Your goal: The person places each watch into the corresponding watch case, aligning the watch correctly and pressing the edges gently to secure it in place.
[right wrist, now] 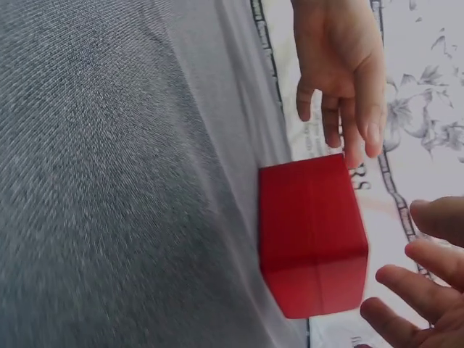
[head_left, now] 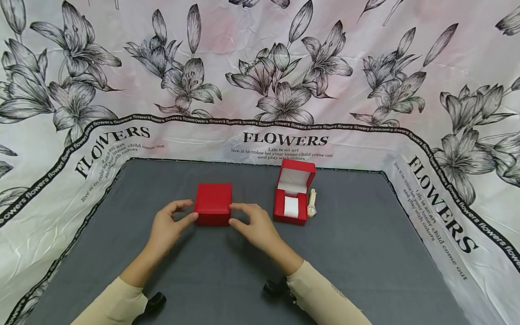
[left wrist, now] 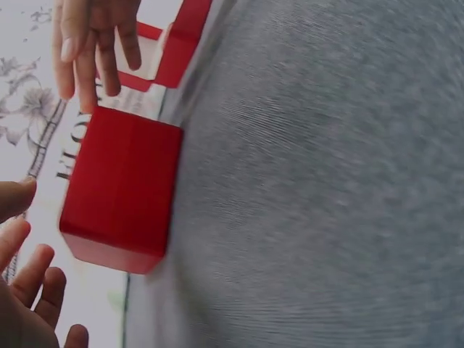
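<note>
A closed red box (head_left: 213,198) sits on the grey cloth between the two hands. My left hand (head_left: 164,228) is at its left side, the thumb tip by the near left corner. On the opposite side is my right hand (head_left: 260,228), with thumb and index finger close to the box. In the left wrist view, a gap shows between the left fingers (left wrist: 32,279) and the red box (left wrist: 125,185). The right wrist view likewise shows the right fingers (right wrist: 413,290) spread beside the box (right wrist: 312,217). Whether any fingertip touches it, I cannot tell.
Right of the hands stands a second red box (head_left: 279,205), its lid raised, with a white cushion (head_left: 290,206) inside. A pale wristwatch (head_left: 311,204) lies against its right side. A flower-printed white cloth (head_left: 280,104) borders the grey cloth (head_left: 357,253).
</note>
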`<state>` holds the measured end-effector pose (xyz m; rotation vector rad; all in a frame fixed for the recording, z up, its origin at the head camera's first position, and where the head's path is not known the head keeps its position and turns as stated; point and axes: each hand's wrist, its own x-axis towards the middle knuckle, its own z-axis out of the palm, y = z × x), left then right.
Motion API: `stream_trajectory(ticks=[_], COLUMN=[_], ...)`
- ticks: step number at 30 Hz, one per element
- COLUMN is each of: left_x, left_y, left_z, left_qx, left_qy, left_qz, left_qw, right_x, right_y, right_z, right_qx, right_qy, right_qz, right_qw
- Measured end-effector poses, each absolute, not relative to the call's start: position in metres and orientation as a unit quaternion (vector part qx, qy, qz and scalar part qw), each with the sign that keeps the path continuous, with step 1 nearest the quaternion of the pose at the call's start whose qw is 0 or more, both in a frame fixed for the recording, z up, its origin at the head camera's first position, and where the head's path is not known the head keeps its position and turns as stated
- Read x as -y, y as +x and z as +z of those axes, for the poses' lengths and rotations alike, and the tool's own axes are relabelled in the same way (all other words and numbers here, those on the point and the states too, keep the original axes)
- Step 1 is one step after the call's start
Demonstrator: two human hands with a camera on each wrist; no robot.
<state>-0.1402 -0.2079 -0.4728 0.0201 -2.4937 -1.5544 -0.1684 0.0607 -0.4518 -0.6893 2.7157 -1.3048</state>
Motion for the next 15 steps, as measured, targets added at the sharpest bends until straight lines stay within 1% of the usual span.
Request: stream_trajectory(ticks=[4,7,10,15], left_x=[0.203,0.196,0.188,0.173], left_y=[-0.14,-0.14,-0.138,-0.137], left_z=[-0.463,-0.455,-0.447,-0.438], left_qx=[0.857,0.86,0.857,0.861], left_qy=[-0.045,-0.075,-0.092,-0.103], left_qz=[-0.489,-0.471,-0.471,-0.47], left_qw=[0.154,0.182,0.186,0.166], right_x=[-0.073,-0.084,-0.097,-0.119], right_y=[-0.165,-0.164,-0.161,-0.156], right_z=[-0.445,-0.441,-0.437,-0.429], right_qx=[-0.877,-0.874,-0.869,-0.867], right_qy=[-0.249,-0.263,-0.27,-0.267], right_qz=[-0.411,-0.409,-0.414,-0.419], right_qw=[0.004,-0.013,-0.025,-0.04])
